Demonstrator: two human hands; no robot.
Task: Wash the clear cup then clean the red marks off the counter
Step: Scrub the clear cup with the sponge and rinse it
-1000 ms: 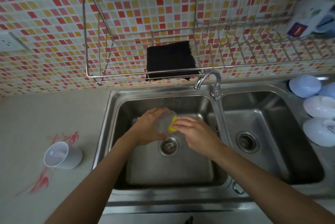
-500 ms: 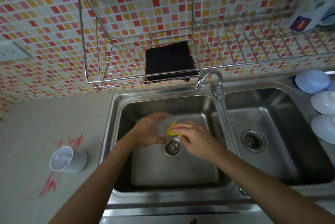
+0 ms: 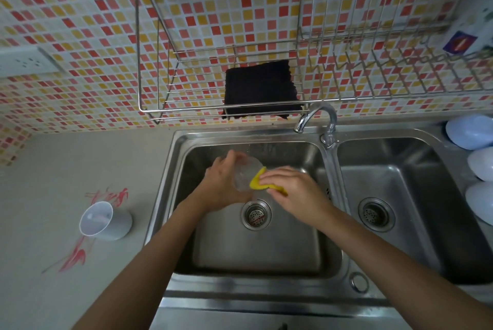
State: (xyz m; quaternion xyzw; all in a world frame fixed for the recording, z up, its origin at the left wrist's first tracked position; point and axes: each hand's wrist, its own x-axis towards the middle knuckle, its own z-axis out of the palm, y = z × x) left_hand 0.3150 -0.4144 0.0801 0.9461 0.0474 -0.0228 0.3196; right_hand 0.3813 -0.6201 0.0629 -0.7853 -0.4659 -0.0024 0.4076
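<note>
gripping the clear cup (image 3: 245, 173) in my left hand (image 3: 222, 185) over the sink (image 3: 266, 247) so runoff drains, i am pinching the yellow sponge (image 3: 257, 182) against it with my right hand (image 3: 296, 190).

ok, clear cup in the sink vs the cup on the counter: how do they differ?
The clear cup is see-through and held by the left hand over the left basin; the counter cup is opaque pale grey and untouched. A yellow sponge rubs the clear cup; the counter cup lies tipped among red marks. Both look similar in shape.

Your left hand (image 3: 221, 185) curls its fingers (image 3: 229, 155) around what it holds, forearm reaching in from lower left. Your right hand (image 3: 293, 190) lies palm down, fingers gripping, forearm angled in from lower right.
</note>
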